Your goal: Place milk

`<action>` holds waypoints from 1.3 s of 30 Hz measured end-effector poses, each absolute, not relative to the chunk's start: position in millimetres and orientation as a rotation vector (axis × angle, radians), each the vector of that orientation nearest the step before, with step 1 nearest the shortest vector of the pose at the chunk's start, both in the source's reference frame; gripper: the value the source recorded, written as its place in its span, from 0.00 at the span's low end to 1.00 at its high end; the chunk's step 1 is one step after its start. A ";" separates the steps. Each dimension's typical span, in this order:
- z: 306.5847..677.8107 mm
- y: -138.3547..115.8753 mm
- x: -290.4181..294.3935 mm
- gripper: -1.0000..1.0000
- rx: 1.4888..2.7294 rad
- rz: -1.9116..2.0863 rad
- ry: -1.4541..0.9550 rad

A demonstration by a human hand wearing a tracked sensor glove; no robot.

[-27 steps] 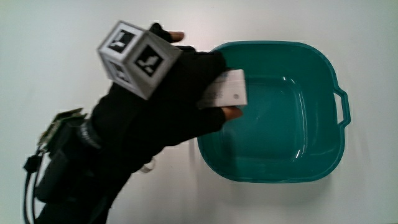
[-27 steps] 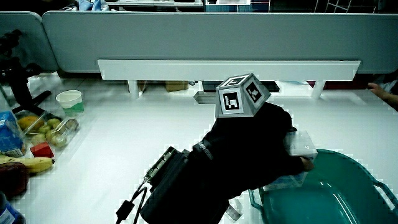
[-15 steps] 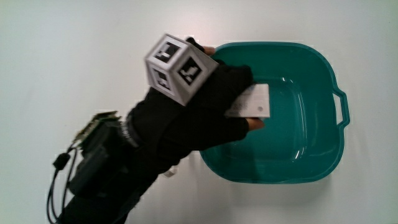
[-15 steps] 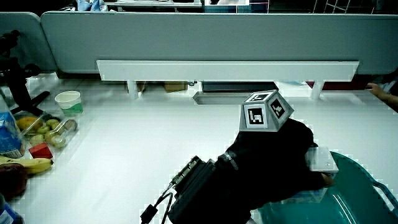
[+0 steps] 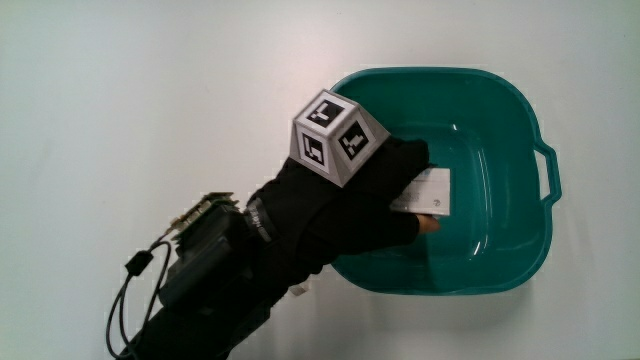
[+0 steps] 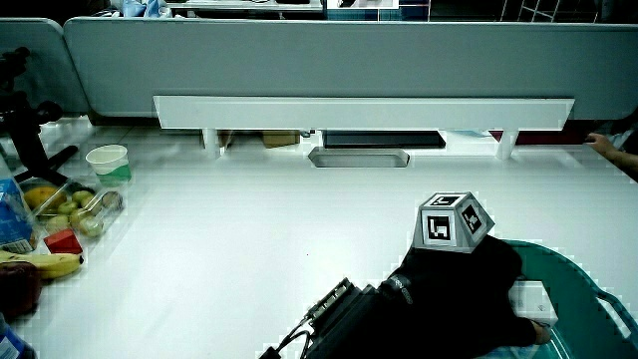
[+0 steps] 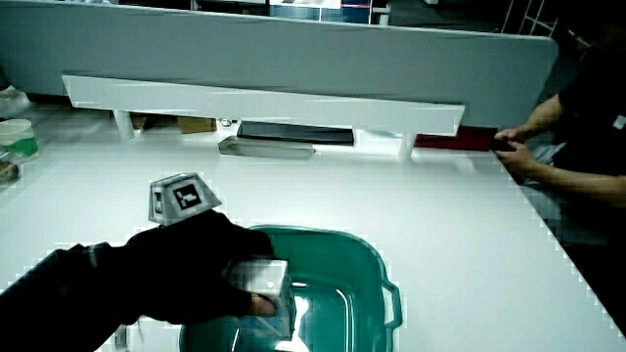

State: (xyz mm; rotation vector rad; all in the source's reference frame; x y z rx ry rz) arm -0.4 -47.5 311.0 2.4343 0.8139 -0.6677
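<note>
The gloved hand [image 5: 385, 195] reaches into a teal plastic basin [image 5: 520, 120] and is shut on a small white milk carton [image 5: 425, 190]. The carton is held low inside the basin, near the rim closest to the forearm; whether it rests on the basin floor is hidden. In both side views the hand [image 6: 488, 289] [image 7: 210, 269] covers most of the carton [image 6: 530, 297] [image 7: 260, 276], and only its pale top shows. The patterned cube [image 5: 335, 138] sits on the back of the hand.
A basin handle [image 5: 549, 170] sticks out at one end. Fruit, a banana and a red item [image 6: 62, 239] lie at the table's edge, with a paper cup [image 6: 110, 160] close by. A dark flat tray [image 6: 357, 157] lies near the low partition [image 6: 359, 60].
The hand carried the milk carton from over the basin's rim to deeper inside the basin and lower down. The forearm followed it across the table.
</note>
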 end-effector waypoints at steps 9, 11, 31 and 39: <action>327.5 -41.5 8.6 0.50 2.392 -0.654 0.805; 330.2 -40.3 10.4 0.50 2.384 -0.646 0.810; 352.6 -37.6 16.5 0.44 2.331 -0.649 0.779; 355.3 -37.2 18.9 0.27 2.323 -0.632 0.765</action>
